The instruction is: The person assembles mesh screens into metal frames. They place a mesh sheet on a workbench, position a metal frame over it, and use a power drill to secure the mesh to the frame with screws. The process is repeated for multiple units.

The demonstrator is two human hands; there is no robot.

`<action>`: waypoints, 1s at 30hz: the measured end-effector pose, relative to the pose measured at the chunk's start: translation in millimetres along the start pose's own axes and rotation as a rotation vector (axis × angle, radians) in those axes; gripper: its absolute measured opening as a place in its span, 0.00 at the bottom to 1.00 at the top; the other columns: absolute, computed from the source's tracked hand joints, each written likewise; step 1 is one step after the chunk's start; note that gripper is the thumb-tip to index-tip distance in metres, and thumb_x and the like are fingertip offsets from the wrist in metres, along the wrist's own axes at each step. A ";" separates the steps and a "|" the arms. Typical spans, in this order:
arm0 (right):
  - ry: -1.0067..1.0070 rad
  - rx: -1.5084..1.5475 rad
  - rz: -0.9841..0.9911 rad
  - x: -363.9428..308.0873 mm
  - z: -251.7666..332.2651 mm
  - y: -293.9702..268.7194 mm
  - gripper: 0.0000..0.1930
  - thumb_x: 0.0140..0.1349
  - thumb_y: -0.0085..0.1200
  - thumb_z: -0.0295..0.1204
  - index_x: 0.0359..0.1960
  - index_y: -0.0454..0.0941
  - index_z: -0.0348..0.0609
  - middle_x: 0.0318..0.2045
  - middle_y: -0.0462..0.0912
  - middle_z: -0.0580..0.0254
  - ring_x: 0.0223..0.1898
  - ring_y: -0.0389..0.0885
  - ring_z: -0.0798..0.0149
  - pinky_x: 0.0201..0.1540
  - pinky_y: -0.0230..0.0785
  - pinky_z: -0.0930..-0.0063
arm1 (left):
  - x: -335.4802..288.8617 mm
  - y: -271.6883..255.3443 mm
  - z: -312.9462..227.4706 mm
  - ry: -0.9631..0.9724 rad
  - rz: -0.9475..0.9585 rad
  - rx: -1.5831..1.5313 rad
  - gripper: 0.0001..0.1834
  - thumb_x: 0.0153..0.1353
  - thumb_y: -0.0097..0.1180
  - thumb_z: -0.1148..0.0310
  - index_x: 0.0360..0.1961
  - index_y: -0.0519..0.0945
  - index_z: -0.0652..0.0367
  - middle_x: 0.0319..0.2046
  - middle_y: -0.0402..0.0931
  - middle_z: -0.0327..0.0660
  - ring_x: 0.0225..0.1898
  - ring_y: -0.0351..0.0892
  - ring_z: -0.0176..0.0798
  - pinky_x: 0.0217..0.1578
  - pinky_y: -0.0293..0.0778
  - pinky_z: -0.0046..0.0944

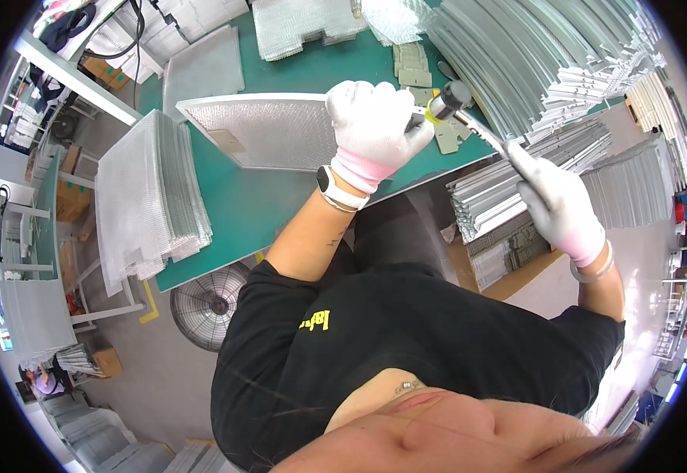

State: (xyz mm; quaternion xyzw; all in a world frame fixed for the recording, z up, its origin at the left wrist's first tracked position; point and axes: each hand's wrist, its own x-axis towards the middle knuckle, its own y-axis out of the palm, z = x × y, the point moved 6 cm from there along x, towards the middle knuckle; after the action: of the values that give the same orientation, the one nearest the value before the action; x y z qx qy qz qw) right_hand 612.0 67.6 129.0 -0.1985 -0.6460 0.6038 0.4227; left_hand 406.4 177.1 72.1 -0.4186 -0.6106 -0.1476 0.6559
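Observation:
My left hand (373,126), in a white glove with a pink cuff, is closed on the right end of a framed silver mesh panel (280,126). That panel stands tilted on the green table (256,205), and a small tan plate (225,142) shows on its face. In my gloved right hand (560,201) is the handle of a mallet (477,126). Its dark head (454,96) has a yellow ring and is close beside my left hand, at the panel's end. Whether the head touches the panel, I cannot tell.
Mesh sheets (146,193) are stacked at the table's left edge, with more mesh pieces (300,27) at the back. Tan flat plates (412,65) lie behind the mallet. Long metal strips (517,71) are piled far right. A floor fan (209,307) stands below the table.

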 end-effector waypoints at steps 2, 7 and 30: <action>0.110 0.189 -0.124 -4.1 -1.8 -10.2 0.28 0.67 0.50 0.21 0.70 0.65 0.37 0.36 0.80 0.56 0.32 0.79 0.63 0.40 0.74 0.69 | -2.5 2.6 2.2 0.000 0.028 0.023 0.12 0.42 0.67 0.58 0.21 0.76 0.49 0.21 0.68 0.35 0.28 0.69 0.42 0.44 0.63 0.46; 0.183 0.365 -0.179 -12.0 -2.1 -0.9 0.31 0.63 0.50 0.18 0.70 0.65 0.39 0.58 0.79 0.43 0.53 0.80 0.45 0.56 0.72 0.61 | -1.6 -1.9 -0.4 0.023 -0.032 0.025 0.12 0.41 0.66 0.60 0.16 0.72 0.46 0.18 0.65 0.34 0.24 0.68 0.42 0.38 0.62 0.45; -0.304 0.637 -1.079 272.4 -5.3 -37.9 0.34 0.66 0.56 0.27 0.72 0.57 0.35 0.57 0.75 0.48 0.61 0.72 0.58 0.64 0.65 0.62 | -23.6 -70.4 22.8 0.070 -0.003 0.046 0.17 0.40 0.71 0.58 0.18 0.71 0.48 0.18 0.62 0.33 0.22 0.66 0.41 0.31 0.62 0.44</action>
State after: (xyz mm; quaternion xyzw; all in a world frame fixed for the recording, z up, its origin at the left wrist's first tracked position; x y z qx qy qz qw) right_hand 472.1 272.5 248.0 0.3772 -0.4968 0.4902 0.6088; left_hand 336.3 143.6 74.0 -0.3968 -0.5911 -0.1492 0.6862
